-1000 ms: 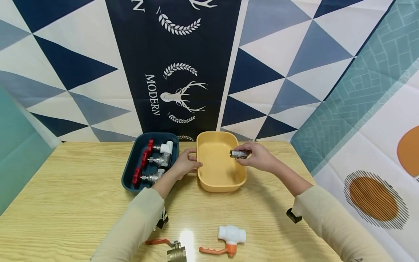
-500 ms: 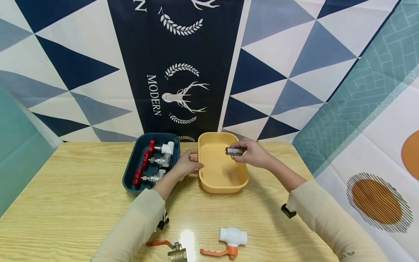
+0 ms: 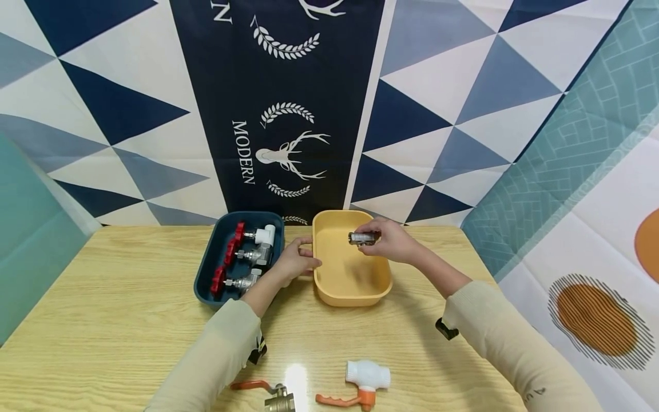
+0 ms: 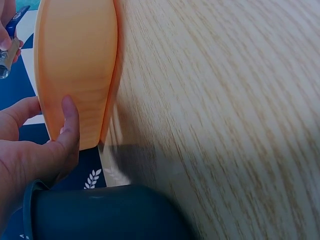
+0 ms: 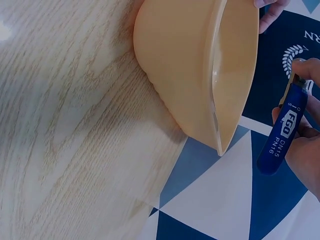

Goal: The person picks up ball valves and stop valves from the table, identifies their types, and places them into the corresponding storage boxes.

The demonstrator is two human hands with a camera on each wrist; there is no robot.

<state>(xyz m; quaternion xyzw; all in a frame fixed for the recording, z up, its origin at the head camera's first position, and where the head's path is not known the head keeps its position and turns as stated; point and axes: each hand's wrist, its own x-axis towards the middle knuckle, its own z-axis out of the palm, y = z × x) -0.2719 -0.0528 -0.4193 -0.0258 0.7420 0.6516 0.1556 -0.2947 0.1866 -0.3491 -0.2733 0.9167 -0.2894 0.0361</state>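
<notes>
A yellow plastic bin point(image 3: 334, 274) stands on the table near its back edge. My left hand point(image 3: 296, 263) holds its left rim, thumb on the inner side and fingers against the outer wall point(image 4: 77, 55). Above the bin's right half, my right hand point(image 3: 392, 243) grips a small metal ball valve point(image 3: 361, 238) between thumb and fingers. The right wrist view shows the valve's blue lever handle point(image 5: 284, 131), printed with white letters; the hand covers part of the metal body. In the head view, no other thing shows inside the bin.
Left of the yellow bin stands a dark blue bin point(image 3: 202, 280) with several red-knobbed valves point(image 3: 248, 254). On the front of the table point(image 3: 123, 320) lie a brass ball valve point(image 3: 280, 401) with a red lever and a white plastic valve point(image 3: 368, 375) with an orange handle.
My right hand has moved left with the ball valve, from the bin's right rim farther over its inside. The left hand keeps its hold on the rim.
</notes>
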